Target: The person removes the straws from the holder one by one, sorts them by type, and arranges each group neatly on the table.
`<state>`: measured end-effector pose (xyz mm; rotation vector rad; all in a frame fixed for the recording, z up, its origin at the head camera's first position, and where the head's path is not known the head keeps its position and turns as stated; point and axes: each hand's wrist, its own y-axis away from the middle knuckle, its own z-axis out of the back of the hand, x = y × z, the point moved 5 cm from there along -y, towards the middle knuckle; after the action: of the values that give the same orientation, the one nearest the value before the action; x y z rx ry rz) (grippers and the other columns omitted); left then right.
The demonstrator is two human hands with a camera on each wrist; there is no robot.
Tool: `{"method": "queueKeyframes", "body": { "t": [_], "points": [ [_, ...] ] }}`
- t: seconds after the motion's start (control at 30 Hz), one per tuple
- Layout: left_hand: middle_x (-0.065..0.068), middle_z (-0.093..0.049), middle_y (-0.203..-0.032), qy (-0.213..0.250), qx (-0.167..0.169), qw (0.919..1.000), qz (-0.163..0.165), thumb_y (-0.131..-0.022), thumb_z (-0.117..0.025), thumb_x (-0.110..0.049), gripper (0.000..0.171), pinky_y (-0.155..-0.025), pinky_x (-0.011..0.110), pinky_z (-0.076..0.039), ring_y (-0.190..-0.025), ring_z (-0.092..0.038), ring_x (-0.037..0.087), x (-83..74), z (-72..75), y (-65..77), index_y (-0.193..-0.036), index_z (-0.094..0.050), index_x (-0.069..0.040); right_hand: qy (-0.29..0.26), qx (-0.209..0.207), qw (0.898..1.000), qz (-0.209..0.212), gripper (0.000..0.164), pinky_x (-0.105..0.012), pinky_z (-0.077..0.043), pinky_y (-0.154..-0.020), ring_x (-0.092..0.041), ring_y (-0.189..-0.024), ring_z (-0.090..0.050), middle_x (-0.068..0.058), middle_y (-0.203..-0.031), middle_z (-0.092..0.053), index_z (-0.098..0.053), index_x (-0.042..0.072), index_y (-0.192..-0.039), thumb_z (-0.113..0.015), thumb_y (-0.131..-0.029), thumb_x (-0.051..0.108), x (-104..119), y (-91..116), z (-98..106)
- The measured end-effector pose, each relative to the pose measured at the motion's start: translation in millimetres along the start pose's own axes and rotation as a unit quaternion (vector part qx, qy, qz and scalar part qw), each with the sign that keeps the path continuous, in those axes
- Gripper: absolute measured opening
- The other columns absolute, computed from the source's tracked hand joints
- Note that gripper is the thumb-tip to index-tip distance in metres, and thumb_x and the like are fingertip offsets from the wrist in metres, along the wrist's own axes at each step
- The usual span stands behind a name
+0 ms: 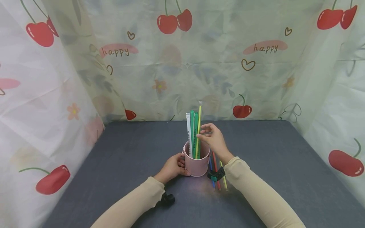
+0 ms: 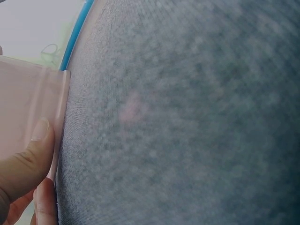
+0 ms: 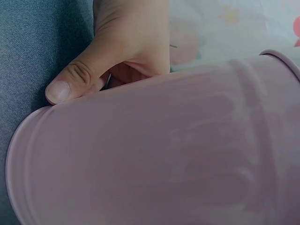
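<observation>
A pink bucket-shaped holder [image 1: 196, 167] stands upright on the dark table. My left hand [image 1: 173, 167] grips its lower left side; the thumb [image 2: 29, 161] lies along the pink wall near the base. From the holder rise a white slim stick [image 1: 188, 131] with printed lettering, several green slim sticks [image 1: 192, 125] and a taller yellow pencil [image 1: 199, 115]. Over the holder's right rim, my right hand [image 1: 214, 139] pinches the yellow pencil between thumb and fingers. In the right wrist view the holder's wall [image 3: 140, 154] fills most of the picture, with my left hand [image 3: 122, 42] at its base.
Right of the holder, partly under my right wrist, lie a blue pencil [image 1: 213, 183], a red pencil [image 1: 218, 184] and another yellow pencil [image 1: 225, 183] on the table [image 1: 137, 142]. A cherry-patterned cloth [image 1: 211, 72] hangs behind and at both sides.
</observation>
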<state>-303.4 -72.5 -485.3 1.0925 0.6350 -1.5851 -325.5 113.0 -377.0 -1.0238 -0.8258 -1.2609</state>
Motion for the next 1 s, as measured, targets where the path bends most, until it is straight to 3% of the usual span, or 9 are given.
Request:
{"method": "queueKeyframes", "body": {
  "t": [1.0],
  "points": [
    [0.009,-0.064,-0.096,-0.011,-0.005,0.9999,-0.009,-0.066,-0.089,-0.009,0.059,-0.073,0.032,-0.055,-0.082,-0.062,0.016,-5.8,-0.8,3.9,-0.116,-0.057,-0.003,0.011,-0.002,1.0,-0.005,0.034,-0.039,-0.052,-0.085,-0.025,-0.094,-0.064,-0.011,-0.104,-0.066,-0.061,0.009,-0.117,-0.075,-0.085,0.014,1.8,2.9,0.3]
  ]
}}
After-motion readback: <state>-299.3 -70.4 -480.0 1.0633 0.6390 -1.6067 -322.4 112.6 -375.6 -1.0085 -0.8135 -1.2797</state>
